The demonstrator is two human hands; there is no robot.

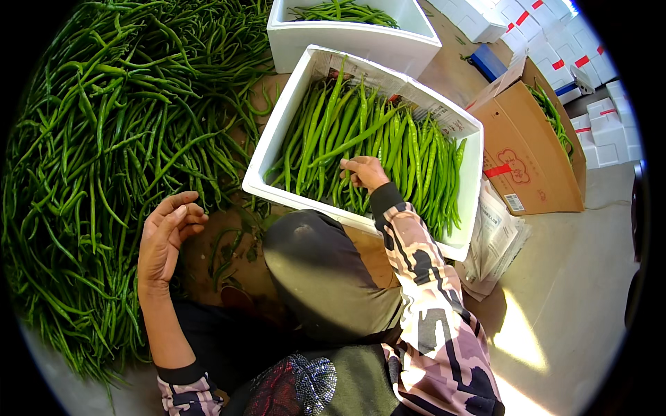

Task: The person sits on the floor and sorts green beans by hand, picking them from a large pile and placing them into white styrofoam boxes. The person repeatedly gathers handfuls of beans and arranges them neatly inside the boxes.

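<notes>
A white foam box lined with newspaper stands tilted in view before my knees. Long green chili peppers lie side by side in it, with one pepper slanting across the top. My right hand is over the peppers near the box's near side, thumb and fingers drawn together; whether they grip a pepper cannot be told. My left hand is raised at the right edge of a large heap of green chili peppers, fingers loosely bent and apart, with nothing seen in it.
Behind stands a second foam box with peppers. At right are a cardboard box holding peppers, folded newspapers, a blue object and stacked white foam boxes. Stray peppers and leaves lie on the floor between heap and knee.
</notes>
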